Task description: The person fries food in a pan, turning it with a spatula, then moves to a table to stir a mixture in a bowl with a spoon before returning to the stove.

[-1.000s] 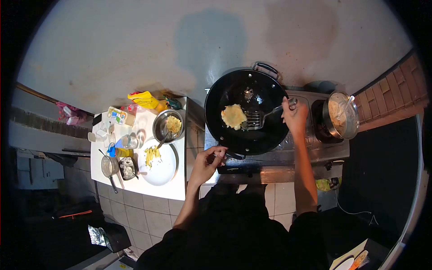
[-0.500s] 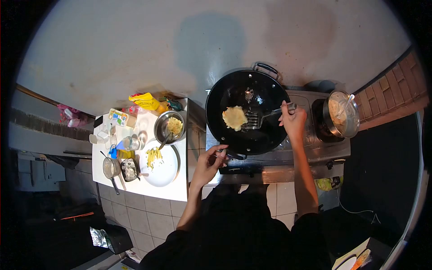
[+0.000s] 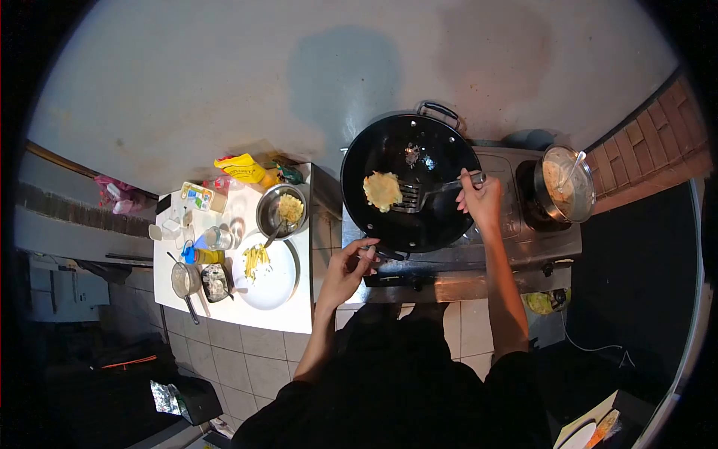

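A large black wok point(image 3: 441, 221) stands on the stove, with a pale yellow fritter point(image 3: 382, 191) lying toward its left side. My right hand point(image 3: 479, 198) is closed around the handle of a slotted spatula point(image 3: 409, 197). The spatula's slotted head lies flat in the wok, its tip against the fritter's right edge. My left hand point(image 3: 350, 271) is closed at the wok's near handle point(image 3: 391, 255), thumb and fingers pinching it. A dark residue patch and shiny oil show near the wok's far side.
Right of the wok, a metal pan of batter point(image 3: 559, 179) with a spoon sits on the stove point(image 3: 501, 254). On the white table point(image 3: 299, 318) at left are a metal bowl point(image 3: 263, 212), a plate point(image 3: 278, 288) with cut strips, an oil bottle point(image 3: 207, 257) and a strainer point(image 3: 185, 280).
The spatula and my right hand have moved slightly left, and the fritter has slid left in the wok. My left hand stays at the near handle.
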Demonstrator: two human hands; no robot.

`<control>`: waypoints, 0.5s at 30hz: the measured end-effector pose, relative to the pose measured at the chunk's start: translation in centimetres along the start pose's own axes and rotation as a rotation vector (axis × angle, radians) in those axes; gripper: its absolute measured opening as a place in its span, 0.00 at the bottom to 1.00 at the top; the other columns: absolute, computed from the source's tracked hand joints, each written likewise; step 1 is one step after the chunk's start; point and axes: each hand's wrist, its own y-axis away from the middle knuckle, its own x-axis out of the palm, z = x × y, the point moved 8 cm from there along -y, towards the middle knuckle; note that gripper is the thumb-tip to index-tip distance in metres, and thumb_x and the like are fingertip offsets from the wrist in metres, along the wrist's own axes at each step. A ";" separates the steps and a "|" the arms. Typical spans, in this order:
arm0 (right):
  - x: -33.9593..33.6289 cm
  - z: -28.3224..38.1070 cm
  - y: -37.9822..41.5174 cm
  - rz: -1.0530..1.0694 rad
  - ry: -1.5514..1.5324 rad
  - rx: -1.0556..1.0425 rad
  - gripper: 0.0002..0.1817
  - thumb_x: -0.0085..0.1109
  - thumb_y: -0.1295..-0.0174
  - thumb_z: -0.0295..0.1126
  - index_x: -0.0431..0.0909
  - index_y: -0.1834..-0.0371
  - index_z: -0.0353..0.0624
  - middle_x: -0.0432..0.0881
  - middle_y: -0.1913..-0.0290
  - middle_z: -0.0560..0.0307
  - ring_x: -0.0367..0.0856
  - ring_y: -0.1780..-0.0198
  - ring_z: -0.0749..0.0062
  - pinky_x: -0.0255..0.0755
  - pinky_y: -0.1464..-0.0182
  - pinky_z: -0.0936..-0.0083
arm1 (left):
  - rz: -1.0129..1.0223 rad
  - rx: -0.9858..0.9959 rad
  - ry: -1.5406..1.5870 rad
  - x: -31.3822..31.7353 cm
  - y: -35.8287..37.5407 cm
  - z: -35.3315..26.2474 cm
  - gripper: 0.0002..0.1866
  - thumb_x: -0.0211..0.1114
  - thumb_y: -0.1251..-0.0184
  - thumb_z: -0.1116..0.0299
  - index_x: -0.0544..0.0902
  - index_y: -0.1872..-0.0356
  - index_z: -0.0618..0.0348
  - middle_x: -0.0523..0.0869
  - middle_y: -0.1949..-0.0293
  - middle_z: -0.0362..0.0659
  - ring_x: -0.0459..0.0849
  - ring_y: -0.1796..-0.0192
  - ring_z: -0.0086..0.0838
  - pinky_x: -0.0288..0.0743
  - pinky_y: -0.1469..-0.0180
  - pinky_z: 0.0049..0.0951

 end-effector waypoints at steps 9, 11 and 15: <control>-1.3 0.4 0.4 -0.046 0.000 -0.019 0.17 0.56 0.34 0.36 0.77 0.77 0.35 0.76 0.86 0.57 0.74 0.88 0.80 0.64 0.88 0.83 | 0.016 0.001 -0.010 0.0 0.4 -0.3 0.14 0.56 0.27 0.66 0.78 0.46 0.62 0.82 0.70 0.40 0.81 0.65 0.20 0.77 0.63 0.23; -1.8 1.0 0.2 -0.066 -0.006 -0.008 0.17 0.56 0.34 0.36 0.78 0.76 0.34 0.76 0.86 0.57 0.74 0.88 0.79 0.64 0.88 0.83 | 0.008 0.008 -0.013 0.0 0.5 -0.2 0.14 0.56 0.27 0.66 0.78 0.47 0.62 0.82 0.71 0.40 0.81 0.66 0.20 0.77 0.63 0.23; -2.0 2.5 -0.3 -0.062 0.029 -0.014 0.16 0.57 0.35 0.36 0.78 0.74 0.34 0.77 0.86 0.56 0.75 0.88 0.79 0.64 0.88 0.82 | 0.002 0.024 -0.027 -0.2 0.9 -0.7 0.14 0.57 0.27 0.66 0.78 0.47 0.63 0.82 0.72 0.40 0.81 0.68 0.20 0.76 0.64 0.22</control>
